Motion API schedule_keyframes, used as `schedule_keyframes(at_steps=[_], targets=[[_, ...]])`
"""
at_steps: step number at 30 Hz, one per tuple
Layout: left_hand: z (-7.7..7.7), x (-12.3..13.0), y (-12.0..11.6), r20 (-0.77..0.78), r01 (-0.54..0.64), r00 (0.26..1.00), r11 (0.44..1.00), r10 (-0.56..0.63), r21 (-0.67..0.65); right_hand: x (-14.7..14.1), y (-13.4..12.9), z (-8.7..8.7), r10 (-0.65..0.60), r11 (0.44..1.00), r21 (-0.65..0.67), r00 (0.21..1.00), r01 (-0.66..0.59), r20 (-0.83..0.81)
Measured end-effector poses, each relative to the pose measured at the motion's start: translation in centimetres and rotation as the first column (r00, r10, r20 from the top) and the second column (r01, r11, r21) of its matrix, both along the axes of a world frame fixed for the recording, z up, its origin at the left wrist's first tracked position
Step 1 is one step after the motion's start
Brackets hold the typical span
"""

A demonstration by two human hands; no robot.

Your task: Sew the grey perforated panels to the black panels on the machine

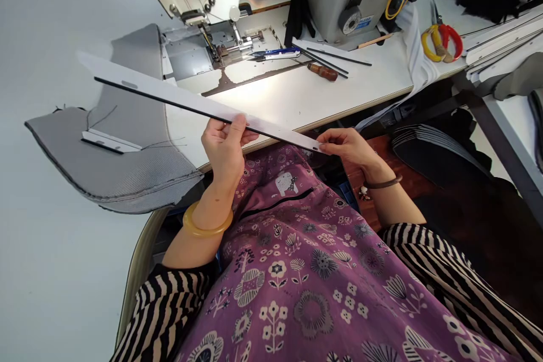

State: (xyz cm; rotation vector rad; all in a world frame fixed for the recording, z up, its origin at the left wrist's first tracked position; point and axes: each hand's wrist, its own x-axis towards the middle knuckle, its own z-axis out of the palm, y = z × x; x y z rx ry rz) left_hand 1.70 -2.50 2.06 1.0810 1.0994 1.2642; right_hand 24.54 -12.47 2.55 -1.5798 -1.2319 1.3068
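A long white strip with a black edge (pixel 182 96) slants across in front of me, its far end up to the left over a grey fabric piece. My left hand (pixel 227 144) grips it near the middle, thumb on top and fingers underneath. At the strip's lower right end, my right hand (pixel 345 150) pinches it between thumb and fingers. Below the strip's left part lies the grey fabric piece (pixel 139 175) with dark edging and a seam. A short white strip with a black edge (pixel 111 141) rests on that fabric, loose threads beside it.
A sewing machine (pixel 224 39) stands at the back. On the white table edge lie a blue-and-white thread snipper (pixel 275 54), thin black strips (pixel 326 61), a brown wooden handle (pixel 322 72) and red-yellow scissors (pixel 441 43). Stacked dark pieces (pixel 441 153) sit at lower right.
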Motion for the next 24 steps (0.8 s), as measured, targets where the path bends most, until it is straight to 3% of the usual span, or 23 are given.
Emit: schedule_keyframes(at_steps=[5, 11, 17, 24], targets=[[-0.2, 0.4, -0.6, -0.015, 0.026, 1.000, 1.000, -0.025, 0.007, -2.0, 0.9, 0.5, 0.031, 0.999, 0.035, 0.999, -0.030, -0.032], [0.0, -1.0, 0.5, 0.038, -0.007, 0.999, 1.000, 0.007, 0.002, -0.3, 0.1, 0.1, -0.055, 0.998, 0.014, 0.998, 0.056, -0.014], [-0.1, 0.3, -0.4, 0.018, 0.029, 0.999, 1.000, -0.029, 0.010, -1.5, 0.7, 0.4, 0.018, 0.997, 0.079, 0.999, -0.021, 0.036], [0.2, -1.1, 0.5, 0.010, -0.026, 1.000, 1.000, 0.026, 0.015, -0.8, 0.5, 0.0, -0.067, 0.996, 0.064, 0.998, 0.066, 0.014]])
